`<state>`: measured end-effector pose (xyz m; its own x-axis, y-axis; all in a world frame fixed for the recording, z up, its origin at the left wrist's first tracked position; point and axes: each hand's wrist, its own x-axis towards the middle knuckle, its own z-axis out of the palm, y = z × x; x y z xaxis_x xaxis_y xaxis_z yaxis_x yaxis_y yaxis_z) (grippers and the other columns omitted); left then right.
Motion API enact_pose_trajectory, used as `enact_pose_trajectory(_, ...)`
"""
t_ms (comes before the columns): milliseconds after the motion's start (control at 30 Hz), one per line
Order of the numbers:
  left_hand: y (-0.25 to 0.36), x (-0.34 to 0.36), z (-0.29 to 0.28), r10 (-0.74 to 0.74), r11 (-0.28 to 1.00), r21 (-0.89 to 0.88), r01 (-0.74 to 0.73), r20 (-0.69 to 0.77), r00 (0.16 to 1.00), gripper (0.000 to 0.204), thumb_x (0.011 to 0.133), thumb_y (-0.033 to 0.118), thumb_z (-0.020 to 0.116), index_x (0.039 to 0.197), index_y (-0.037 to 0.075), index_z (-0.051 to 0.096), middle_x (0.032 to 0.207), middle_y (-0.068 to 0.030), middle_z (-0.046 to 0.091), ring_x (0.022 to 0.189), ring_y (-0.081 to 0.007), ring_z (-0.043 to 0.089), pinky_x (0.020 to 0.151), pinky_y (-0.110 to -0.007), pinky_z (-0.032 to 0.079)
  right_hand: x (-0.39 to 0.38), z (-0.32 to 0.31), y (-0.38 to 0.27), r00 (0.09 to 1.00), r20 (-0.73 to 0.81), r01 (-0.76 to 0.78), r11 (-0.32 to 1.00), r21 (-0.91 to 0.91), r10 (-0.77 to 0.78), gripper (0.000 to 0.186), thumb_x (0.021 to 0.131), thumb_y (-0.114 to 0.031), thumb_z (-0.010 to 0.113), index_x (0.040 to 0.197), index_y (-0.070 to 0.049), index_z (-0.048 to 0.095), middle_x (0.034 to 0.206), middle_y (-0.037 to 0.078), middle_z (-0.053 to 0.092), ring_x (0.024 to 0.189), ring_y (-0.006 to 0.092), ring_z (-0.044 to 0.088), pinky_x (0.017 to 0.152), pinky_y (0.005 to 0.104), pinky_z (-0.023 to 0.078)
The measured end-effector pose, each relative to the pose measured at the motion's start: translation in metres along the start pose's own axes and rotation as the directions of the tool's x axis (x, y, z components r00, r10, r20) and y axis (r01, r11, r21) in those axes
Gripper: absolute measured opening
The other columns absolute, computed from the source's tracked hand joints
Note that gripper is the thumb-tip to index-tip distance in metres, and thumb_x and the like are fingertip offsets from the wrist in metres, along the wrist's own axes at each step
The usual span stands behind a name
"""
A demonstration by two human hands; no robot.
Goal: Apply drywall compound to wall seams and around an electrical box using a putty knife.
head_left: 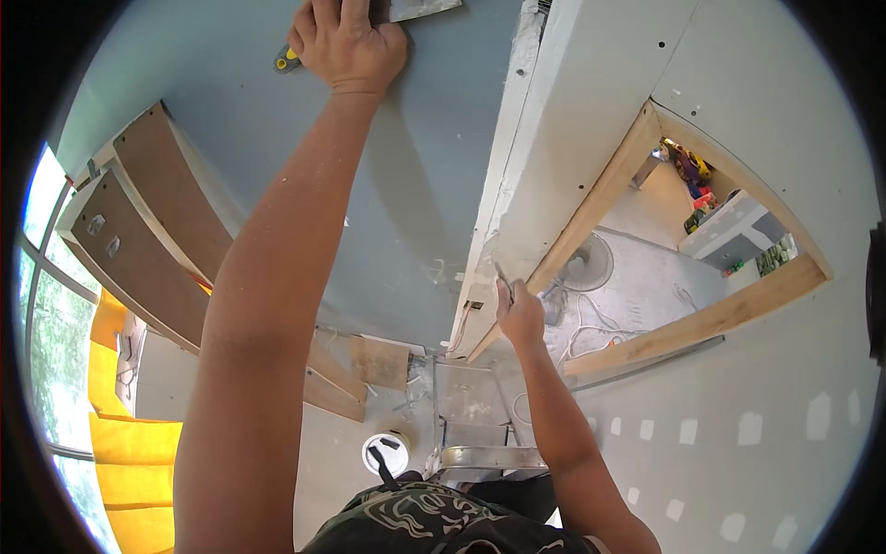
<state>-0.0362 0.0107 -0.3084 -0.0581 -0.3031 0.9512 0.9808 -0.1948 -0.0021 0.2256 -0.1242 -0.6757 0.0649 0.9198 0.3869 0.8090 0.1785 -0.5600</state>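
Note:
High at the top of the view, my left hand (pixel 346 46) is closed around a scraper with a grey-and-yellow handle (pixel 286 60); its wide metal blade (pixel 425 7) lies close to the blue-grey wall (pixel 434 129). My left forearm stretches up across the left half. Lower and right of centre, my right hand (pixel 520 312) grips a narrow putty knife (pixel 501 275), held at the white-plastered vertical edge (pixel 498 222) beside a wood-framed opening (pixel 609 182).
A metal ladder (pixel 489 454) stands beneath me, beside a white bucket (pixel 386 443). Curved wooden panels (pixel 138 263) and yellow material (pixel 134 443) are at left, near windows. Through the opening are cables, a round grey container (pixel 586 258) and piled items. Patched board (pixel 729 425) lies right.

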Motion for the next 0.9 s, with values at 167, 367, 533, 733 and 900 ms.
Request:
enact_pose_trajectory(167,-0.003,-0.007,0.000,-0.003,1.000,-0.012,0.003,0.011,1.000,0.055,0.078,0.003,0.056,0.129,0.017,0.069,0.129,-0.0096,0.067,0.111,-0.0332,0.061,0.098,-0.045,0.043,0.042,-0.018,-0.023,0.993,-0.100,0.069,0.994,0.083,-0.061,0.035,0.101,-0.032,0.063,0.082,-0.003,0.056,0.064,0.026,0.062,0.063,0.0499,0.062,0.055,0.0560,0.046)
enact_pose_trajectory(367,-0.002,-0.006,0.001,0.023,1.000,0.014,-0.023,0.015,1.000,0.059,0.074,0.003,0.053,0.130,0.016,0.069,0.129,-0.0108,0.066,0.112,-0.0338,0.061,0.099,-0.046,0.042,0.058,-0.009,-0.014,0.989,-0.127,0.078,0.997,0.000,-0.077,0.031,0.101,-0.030,0.063,0.087,-0.002,0.059,0.068,0.027,0.063,0.068,0.0505,0.063,0.057,0.0549,0.048)
enact_pose_trajectory(533,-0.004,-0.001,-0.002,0.016,1.000,-0.006,-0.016,0.006,1.000,0.057,0.076,0.002,0.055,0.129,0.017,0.069,0.130,-0.0106,0.066,0.113,-0.0344,0.060,0.098,-0.046,0.042,0.041,0.018,-0.003,1.000,0.009,0.010,0.999,-0.038,-0.009,0.035,0.102,-0.036,0.058,0.096,-0.002,0.063,0.074,0.027,0.067,0.073,0.0501,0.066,0.065,0.0560,0.053)
enact_pose_trajectory(733,0.000,0.004,0.017,0.000,1.000,0.022,0.000,-0.019,1.000,0.057,0.076,0.003,0.056,0.129,0.019,0.069,0.133,-0.0100,0.065,0.113,-0.0342,0.059,0.100,-0.046,0.042,-0.058,0.075,0.093,0.898,0.365,-0.155,0.954,-0.258,0.245,0.044,0.102,-0.045,0.054,0.104,-0.002,0.064,0.079,0.024,0.070,0.079,0.0461,0.069,0.072,0.0564,0.055)
enact_pose_trajectory(900,-0.012,-0.011,0.001,-0.010,1.000,0.006,0.010,0.036,0.999,0.060,0.074,0.004,0.055,0.130,0.020,0.069,0.130,-0.0089,0.066,0.112,-0.0344,0.058,0.101,-0.046,0.041,-0.035,0.056,0.015,0.974,0.220,0.036,0.995,0.093,-0.056,0.047,0.094,-0.048,0.069,0.099,-0.001,0.065,0.063,0.017,0.065,0.061,0.0426,0.066,0.055,0.0488,0.052)
